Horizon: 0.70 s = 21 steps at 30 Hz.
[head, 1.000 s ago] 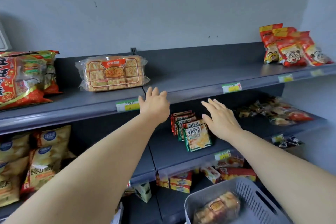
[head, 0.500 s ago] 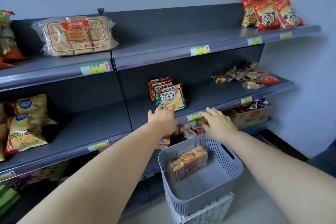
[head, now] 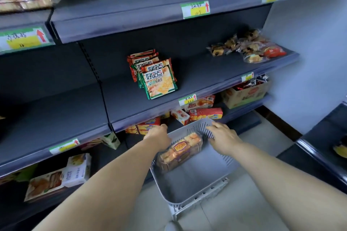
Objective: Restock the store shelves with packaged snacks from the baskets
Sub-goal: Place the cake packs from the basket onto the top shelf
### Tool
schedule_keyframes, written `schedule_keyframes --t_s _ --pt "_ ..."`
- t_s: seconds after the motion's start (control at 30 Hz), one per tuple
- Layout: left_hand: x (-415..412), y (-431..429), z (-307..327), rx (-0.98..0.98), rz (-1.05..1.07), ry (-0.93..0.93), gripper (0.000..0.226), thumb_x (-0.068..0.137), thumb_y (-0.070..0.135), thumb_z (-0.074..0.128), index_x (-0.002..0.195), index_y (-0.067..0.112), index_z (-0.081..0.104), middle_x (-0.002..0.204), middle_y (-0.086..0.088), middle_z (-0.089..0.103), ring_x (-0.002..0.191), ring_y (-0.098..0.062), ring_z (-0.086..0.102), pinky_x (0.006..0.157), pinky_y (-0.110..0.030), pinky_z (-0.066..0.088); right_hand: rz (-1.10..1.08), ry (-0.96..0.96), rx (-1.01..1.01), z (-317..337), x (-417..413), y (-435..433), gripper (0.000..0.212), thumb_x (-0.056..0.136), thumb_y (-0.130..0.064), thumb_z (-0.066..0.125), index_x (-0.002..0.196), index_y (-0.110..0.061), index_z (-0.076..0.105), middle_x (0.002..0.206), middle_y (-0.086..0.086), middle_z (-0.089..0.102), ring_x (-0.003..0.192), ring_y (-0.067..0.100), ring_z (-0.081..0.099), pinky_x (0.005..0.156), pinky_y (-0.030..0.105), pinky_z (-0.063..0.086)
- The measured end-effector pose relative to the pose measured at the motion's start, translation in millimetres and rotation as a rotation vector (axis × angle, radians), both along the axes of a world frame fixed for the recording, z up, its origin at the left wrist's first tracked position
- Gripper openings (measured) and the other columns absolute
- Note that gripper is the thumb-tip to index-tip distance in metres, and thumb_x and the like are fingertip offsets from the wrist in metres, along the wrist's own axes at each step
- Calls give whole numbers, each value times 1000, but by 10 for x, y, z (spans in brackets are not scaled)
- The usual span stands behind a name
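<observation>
A grey slotted basket (head: 195,187) stands on the floor in front of the shelving, on top of a white crate (head: 202,202). Inside it lies one clear pack of golden cakes with an orange label (head: 180,151), tilted against the basket's far left side. My left hand (head: 158,135) is at the pack's left end, fingers curled down over the basket rim; whether it grips the pack is unclear. My right hand (head: 223,137) hovers over the far right rim, fingers spread, just right of the pack.
A stack of green-and-red cracker packs (head: 155,75) stands on the middle shelf (head: 202,80), with wrapped pastries (head: 247,47) to the right. Boxes of biscuits (head: 202,113) fill the lower shelf behind the basket. Another shelf unit's edge (head: 319,155) juts in at the right.
My view has tilted down and closer to the basket. Both hands dropped from the middle shelf level to the basket, on either side of the cake pack.
</observation>
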<state>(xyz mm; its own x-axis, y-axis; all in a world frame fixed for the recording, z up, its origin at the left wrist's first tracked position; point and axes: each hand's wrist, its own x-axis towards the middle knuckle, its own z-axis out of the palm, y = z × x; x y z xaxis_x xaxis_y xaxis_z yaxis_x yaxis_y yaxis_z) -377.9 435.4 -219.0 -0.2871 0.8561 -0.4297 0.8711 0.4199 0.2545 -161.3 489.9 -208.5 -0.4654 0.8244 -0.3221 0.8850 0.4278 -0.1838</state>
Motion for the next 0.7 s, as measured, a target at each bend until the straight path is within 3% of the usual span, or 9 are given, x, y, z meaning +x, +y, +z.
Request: schedule_keyframes --t_s 0.23,0.4,0.57,0.7 --pt "-85 254 -567 -112 47 -83 40 95 33 55 128 11 48 127 -10 60 114 -29 59 83 -32 48 -43 -10 -67 -510 -135 319 47 96 -24 45 143 -21 42 151 3 35 140 24 30 108 37 36" --pt "-20 281 -921 -230 50 -113 59 91 43 59 136 9 44 132 -15 59 120 -32 57 97 -37 48 2 -98 -167 -830 -138 434 61 96 -26 50 152 -27 24 154 2 29 143 24 25 112 42 31" --pt "-9 274 -1241 -251 131 -129 67 89 51 63 143 18 41 140 -12 52 131 -33 48 106 -41 43 23 -139 -220 -1067 -147 642 51 96 -25 50 145 -19 36 150 3 34 140 23 29 106 42 36" --pt "3 247 -1459 -312 212 -97 57 94 25 53 149 20 37 148 -9 44 136 -31 43 111 -42 39 91 -151 -274 -1229 -178 809 46 96 -25 50 140 -18 42 150 5 34 137 25 32 101 40 39"
